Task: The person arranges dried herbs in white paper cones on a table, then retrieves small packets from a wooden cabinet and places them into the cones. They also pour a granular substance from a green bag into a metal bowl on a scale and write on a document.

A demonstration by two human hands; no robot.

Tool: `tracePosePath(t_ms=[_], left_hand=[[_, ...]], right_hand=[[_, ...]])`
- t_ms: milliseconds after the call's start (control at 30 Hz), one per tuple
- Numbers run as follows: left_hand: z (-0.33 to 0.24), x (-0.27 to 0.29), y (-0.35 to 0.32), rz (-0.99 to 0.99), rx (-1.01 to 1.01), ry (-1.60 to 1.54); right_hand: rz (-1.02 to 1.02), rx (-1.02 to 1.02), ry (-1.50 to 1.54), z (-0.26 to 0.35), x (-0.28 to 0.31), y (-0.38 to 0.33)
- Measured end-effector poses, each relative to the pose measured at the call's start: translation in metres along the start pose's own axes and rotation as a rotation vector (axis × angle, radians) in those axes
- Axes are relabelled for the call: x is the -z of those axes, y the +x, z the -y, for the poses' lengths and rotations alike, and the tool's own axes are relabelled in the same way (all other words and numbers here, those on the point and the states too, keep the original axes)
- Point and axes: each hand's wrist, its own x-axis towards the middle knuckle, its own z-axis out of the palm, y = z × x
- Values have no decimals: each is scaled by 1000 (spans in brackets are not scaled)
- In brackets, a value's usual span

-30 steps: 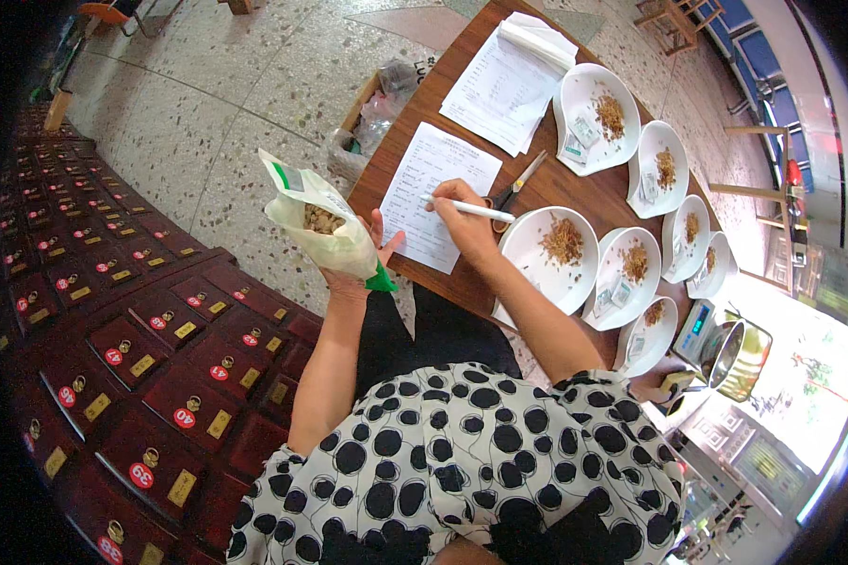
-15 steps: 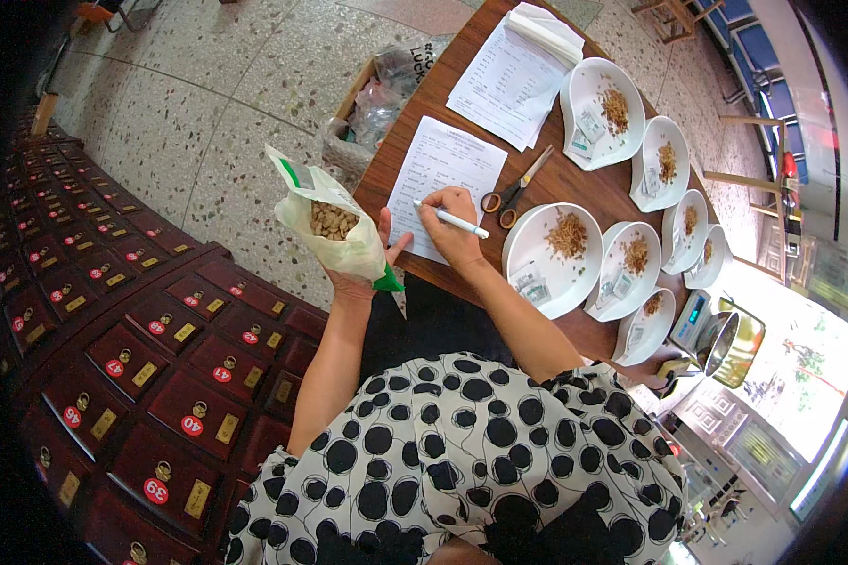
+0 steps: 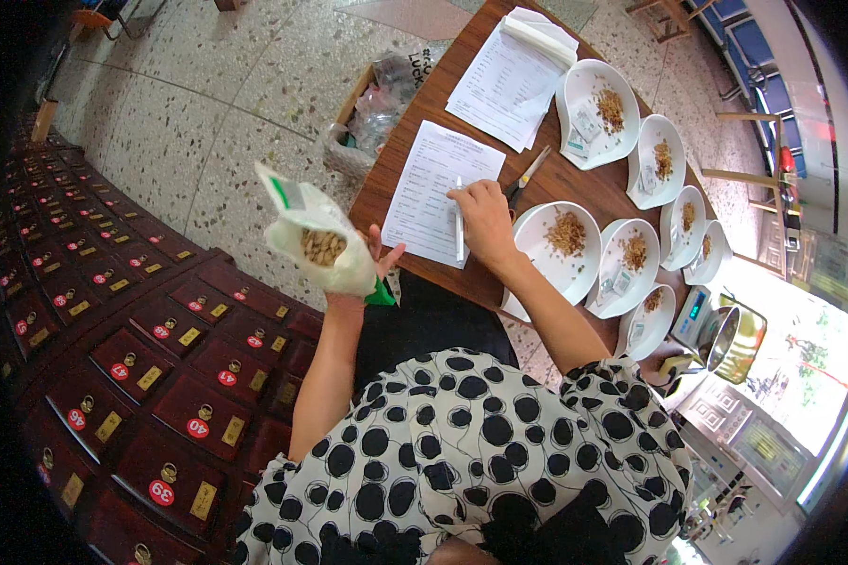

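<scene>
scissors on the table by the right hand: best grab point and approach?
Scissors lie flat between the sheet and the nearest dish. Probably best gripped at the dark handles near the right hand, from above, since blades point away up the table.

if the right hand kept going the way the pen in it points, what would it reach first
The right hand holds a white pen aimed up the printed sheet; past that sheet, probably bare wooden table, then the paper stack.
</scene>
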Motion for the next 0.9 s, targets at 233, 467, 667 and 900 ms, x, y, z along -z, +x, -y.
tracePosePath(t_ms=[233,467,667,900], left_hand=[[-62,-24,-59,-106,0,12],[-151,-52,-92,-639,-260,374],[-240,-73,-104,-278,-321,335],[-359,-84,-73,-753,-319,324]], right_hand=[[142,-73,251,73,8,22],[590,-95,1605,259,-56,100],[480,373,979,342,-106,170],[606,497,1099,388,-160,285]])
